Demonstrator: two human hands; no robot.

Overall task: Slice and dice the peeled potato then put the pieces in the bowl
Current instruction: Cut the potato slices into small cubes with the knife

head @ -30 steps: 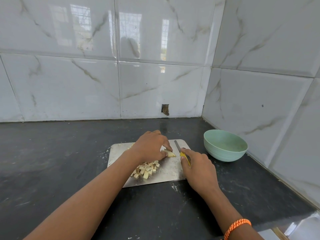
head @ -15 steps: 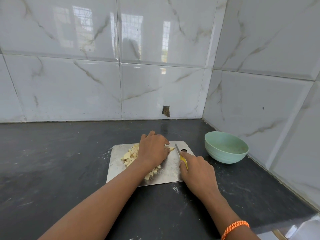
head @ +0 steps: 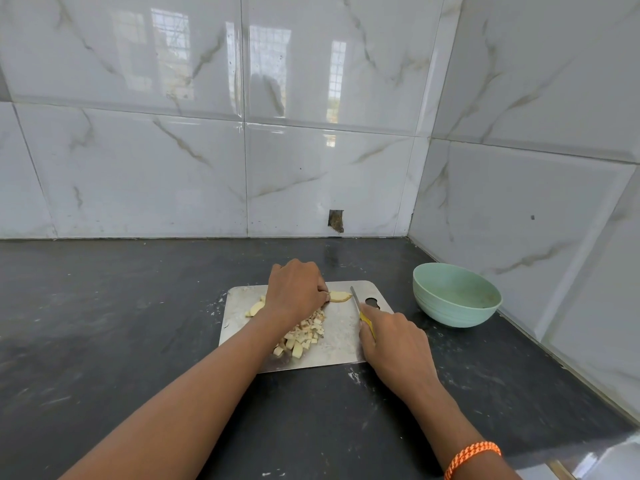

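1. Your left hand [head: 294, 289] is curled down over a pale yellow potato slice [head: 340, 296] on the rectangular steel cutting board [head: 341, 344]. Its grip is closed on the slice's left end, so only the right tip shows past your fingers.

2. Your right hand [head: 394, 337] is wrapped around the yellow handle of the small steel-bladed knife [head: 358, 308]. The blade points away from you, with its tip just beside the exposed end of the slice.

3. A heap of small diced potato pieces [head: 304, 336] lies on the board below your left wrist. A few uncut slices [head: 255, 308] sit to the left of that hand. The mint green round bowl [head: 456, 295] stands on the dark stone bench [head: 121, 323], right of the board, and looks empty.

4. Expect the slice to be firm but wet with starch. It is thin and light, and on bare steel it will probably skate when the blade presses. Pin it flat with your fingertips tucked back from the cut line.

5. The dice will likely be slippery and loose. Pinching them one by one would be slow. Judging by the layout, scooping with a cupped hand, or sweeping them off the board edge with the flat of the blade, suits them better.

6. The board itself may slide on the smooth bench, so steady it when you tilt or push.
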